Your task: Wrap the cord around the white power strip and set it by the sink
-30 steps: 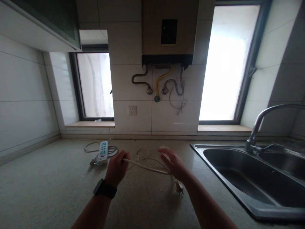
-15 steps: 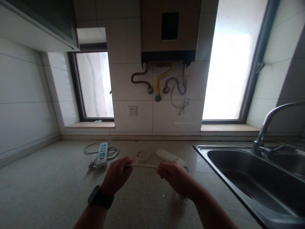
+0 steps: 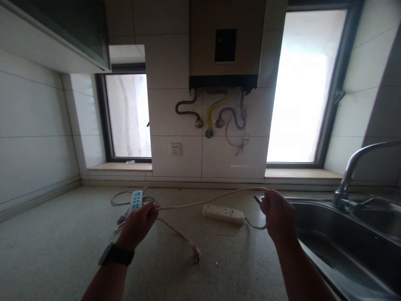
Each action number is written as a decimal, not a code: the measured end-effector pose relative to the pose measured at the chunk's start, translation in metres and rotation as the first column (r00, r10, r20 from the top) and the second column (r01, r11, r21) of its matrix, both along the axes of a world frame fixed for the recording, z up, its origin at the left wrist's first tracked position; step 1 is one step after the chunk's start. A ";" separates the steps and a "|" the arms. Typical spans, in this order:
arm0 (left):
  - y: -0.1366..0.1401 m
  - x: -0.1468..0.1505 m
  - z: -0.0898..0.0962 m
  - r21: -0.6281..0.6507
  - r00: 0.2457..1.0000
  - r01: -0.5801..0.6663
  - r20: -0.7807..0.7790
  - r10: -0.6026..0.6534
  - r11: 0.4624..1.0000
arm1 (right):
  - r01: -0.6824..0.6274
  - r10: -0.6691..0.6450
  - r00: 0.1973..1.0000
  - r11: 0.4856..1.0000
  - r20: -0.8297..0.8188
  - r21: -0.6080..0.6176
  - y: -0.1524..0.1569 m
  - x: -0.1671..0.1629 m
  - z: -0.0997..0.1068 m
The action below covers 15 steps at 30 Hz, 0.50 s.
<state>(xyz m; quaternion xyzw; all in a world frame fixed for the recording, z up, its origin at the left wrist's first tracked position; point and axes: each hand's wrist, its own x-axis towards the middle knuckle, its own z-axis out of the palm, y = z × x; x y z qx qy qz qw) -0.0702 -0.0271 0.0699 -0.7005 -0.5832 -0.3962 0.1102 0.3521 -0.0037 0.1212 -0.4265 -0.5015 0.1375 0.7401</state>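
Observation:
Between my hands a white power cord (image 3: 200,202) runs in a shallow arc above the counter. My left hand (image 3: 140,219) is closed around it, with the cord's loose end and its plug (image 3: 194,253) trailing to the right over the countertop. At the sink's near left corner, my right hand (image 3: 278,213) grips the same cord at its other stretch. From there the cord leads back to a white power strip (image 3: 223,213), lying on the counter between the hands. Just behind my left hand lies a second power strip (image 3: 136,200) with blue sockets and a grey cord.
A steel double sink (image 3: 332,234) with a faucet (image 3: 347,175) takes up the right side. On the tiled wall are an outlet (image 3: 175,149) and a water heater (image 3: 224,46) with hoses below. A cabinet (image 3: 62,37) overhangs the upper left.
My hands have moved far apart, left hand leftward and right hand rightward, stretching a longer length of cord. The plug now shows on the counter. The white strip has turned slightly.

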 end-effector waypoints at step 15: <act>-0.023 0.053 0.014 0.109 0.958 -0.103 -0.257 0.128 0.989 | 0.000 -0.173 0.401 0.982 0.900 0.189 -0.025 -0.088 -0.022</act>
